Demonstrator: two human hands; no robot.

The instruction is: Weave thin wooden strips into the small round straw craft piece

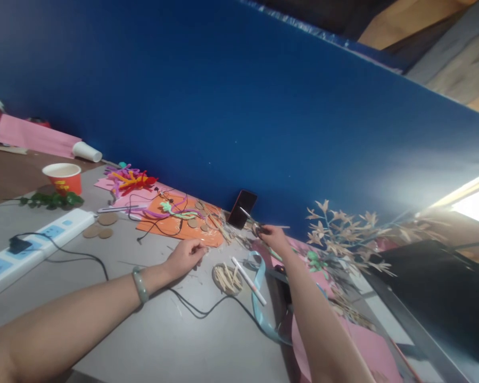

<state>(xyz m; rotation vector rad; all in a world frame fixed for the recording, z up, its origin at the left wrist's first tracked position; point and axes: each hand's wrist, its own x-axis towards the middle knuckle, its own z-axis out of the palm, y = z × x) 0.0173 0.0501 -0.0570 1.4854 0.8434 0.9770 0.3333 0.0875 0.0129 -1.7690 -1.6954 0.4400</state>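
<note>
A: Where's the left hand (pixel 187 256)?
B: Low over the tabletop (pixel 143 340), just short of the orange sheet (pixel 211 236), a pale green bangle (pixel 140 284) round its wrist. The fingers curl inward; whether that grip is pressed together or pinching something small, I can't tell

A: And the right hand (pixel 274 238)?
B: Stretched farther out, near the dark phone (pixel 243 204), which leans against the blue partition (pixel 207 106). Its fingers are bent, with a small dark piece right at the tips, but I can't tell whether the grip actually pinches it

A: What lies between the two arms?
B: A round disc (pixel 216 275) carrying pale sticks (pixel 228 279), a white marker (pixel 248 281) slanting just beside it, then a light blue ribbon (pixel 258 311) curving past the marker. A black cable (pixel 201 316) runs across the tabletop, nearer the wearer than the disc
</note>
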